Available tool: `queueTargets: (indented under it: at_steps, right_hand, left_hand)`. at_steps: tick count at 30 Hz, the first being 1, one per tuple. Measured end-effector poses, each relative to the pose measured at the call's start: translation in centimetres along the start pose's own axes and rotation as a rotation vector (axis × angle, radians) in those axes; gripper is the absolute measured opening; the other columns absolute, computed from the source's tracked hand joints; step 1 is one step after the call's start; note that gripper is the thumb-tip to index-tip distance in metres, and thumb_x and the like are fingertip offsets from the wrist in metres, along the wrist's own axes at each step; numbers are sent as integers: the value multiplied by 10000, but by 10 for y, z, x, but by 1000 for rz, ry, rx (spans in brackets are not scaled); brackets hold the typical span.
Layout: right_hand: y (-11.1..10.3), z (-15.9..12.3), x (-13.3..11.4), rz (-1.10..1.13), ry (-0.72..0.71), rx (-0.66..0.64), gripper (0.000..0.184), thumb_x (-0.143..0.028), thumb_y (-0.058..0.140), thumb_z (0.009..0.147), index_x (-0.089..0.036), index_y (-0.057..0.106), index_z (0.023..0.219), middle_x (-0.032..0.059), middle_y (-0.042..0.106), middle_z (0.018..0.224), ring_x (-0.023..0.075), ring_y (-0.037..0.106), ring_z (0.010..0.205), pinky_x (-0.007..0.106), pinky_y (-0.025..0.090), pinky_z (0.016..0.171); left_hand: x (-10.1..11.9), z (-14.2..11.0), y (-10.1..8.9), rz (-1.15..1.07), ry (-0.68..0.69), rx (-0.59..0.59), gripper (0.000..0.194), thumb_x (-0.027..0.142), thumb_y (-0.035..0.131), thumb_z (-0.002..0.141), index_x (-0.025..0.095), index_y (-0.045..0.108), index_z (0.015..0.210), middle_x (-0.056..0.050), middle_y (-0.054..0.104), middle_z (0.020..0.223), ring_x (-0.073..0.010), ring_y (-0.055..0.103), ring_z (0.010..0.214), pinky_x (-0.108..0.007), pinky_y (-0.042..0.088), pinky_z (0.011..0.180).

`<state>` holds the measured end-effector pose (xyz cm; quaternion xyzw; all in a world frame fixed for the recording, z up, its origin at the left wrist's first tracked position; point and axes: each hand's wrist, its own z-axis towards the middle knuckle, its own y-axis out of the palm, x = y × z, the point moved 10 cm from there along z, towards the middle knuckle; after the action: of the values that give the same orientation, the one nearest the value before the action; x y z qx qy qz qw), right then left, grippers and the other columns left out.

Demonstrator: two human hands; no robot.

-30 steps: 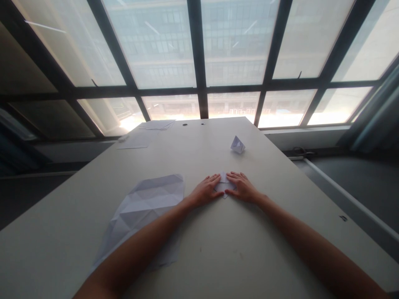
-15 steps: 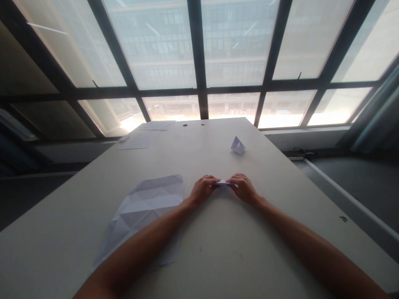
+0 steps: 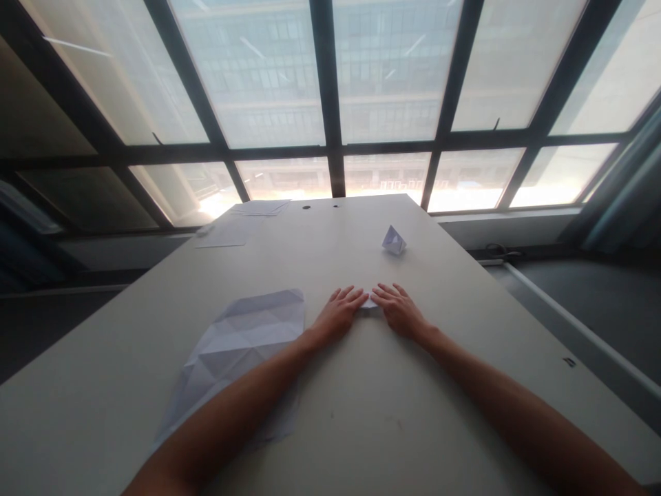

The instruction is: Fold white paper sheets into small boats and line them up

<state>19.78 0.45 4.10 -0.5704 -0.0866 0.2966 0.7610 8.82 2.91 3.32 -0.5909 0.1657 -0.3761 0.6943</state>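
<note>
A small piece of folded white paper (image 3: 368,304) lies on the table between my two hands, mostly covered by them. My left hand (image 3: 341,307) rests on its left side, palm down with the fingers stretched out. On its right side lies my right hand (image 3: 396,307), also flat, fingers spread. Beyond my right hand stands a folded paper boat (image 3: 394,241). A large creased sheet of paper (image 3: 242,331) is spread out to the left, partly under my left forearm.
The white table (image 3: 361,413) reaches toward the windows. Several flat paper sheets (image 3: 227,234) lie at its far left. A small dark mark or object (image 3: 569,362) is near the right edge. Beyond that edge runs a pale rail (image 3: 583,331).
Both hands have gone from pinching the folded paper at its edges to lying flat on it with fingers extended. The paper is now lower, against the table. The boat and large sheet stay put.
</note>
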Motion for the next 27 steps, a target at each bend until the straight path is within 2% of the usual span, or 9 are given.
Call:
queueTargets:
  at_steps: [3,7,9,12,15,21,24,27]
  right_hand:
    - [17,-3,-1,-28,15,-108,612,-137,482,861,-149,432,1471,137,429,1517,278,292,1453,564,150,1181]
    - [23,-4,-5,-31,71,-107,590,-296,430,948,-36,391,1476,211,376,1530,287,284,1457,521,150,1196]
    - [22,-3,-5,-23,100,-90,613,-360,387,982,-32,347,1498,215,329,1551,290,251,1470,513,168,1195]
    - [24,-3,-11,22,35,-109,621,-395,345,1008,-110,249,1551,158,236,1597,265,190,1490,520,163,1196]
    - [29,-3,-16,62,-23,-154,592,-432,288,1028,-171,247,1557,122,253,1594,244,215,1484,528,149,1199]
    - [28,-1,-8,29,79,-118,617,-466,296,1023,-116,312,1530,173,322,1561,265,257,1470,540,128,1197]
    - [28,-1,-3,36,105,-104,579,-401,354,1011,-111,349,1513,176,358,1546,262,281,1461,522,144,1199]
    - [27,-1,-1,77,92,-97,549,-349,414,989,-126,395,1490,157,393,1532,250,314,1448,495,185,1195]
  left_hand:
    - [-5,-2,17,26,8,-134,557,209,370,974,254,333,1527,-46,337,1578,-246,237,1481,-488,188,1192]
    - [-4,-4,22,51,34,-174,679,538,339,995,198,204,1567,-103,238,1609,-261,153,1503,-488,102,1201]
    - [-3,-5,23,57,34,-179,726,607,290,988,189,179,1571,-114,212,1614,-258,129,1507,-483,78,1201]
    - [-3,-5,24,57,32,-179,746,636,265,982,198,156,1575,-112,190,1619,-257,108,1510,-481,68,1200]
    - [-3,-4,25,56,33,-185,724,616,254,992,203,148,1576,-115,183,1620,-246,108,1511,-476,65,1200]
    - [-7,-3,27,63,-3,-179,666,552,252,1014,181,206,1565,-131,215,1611,-258,141,1505,-489,97,1195]
    - [-7,-1,26,42,-24,-173,630,523,276,1018,190,257,1552,-127,261,1601,-270,181,1496,-504,134,1186]
    - [-1,-1,16,50,-29,-118,586,511,324,1014,194,362,1506,-133,363,1558,-287,263,1464,-492,207,1163]
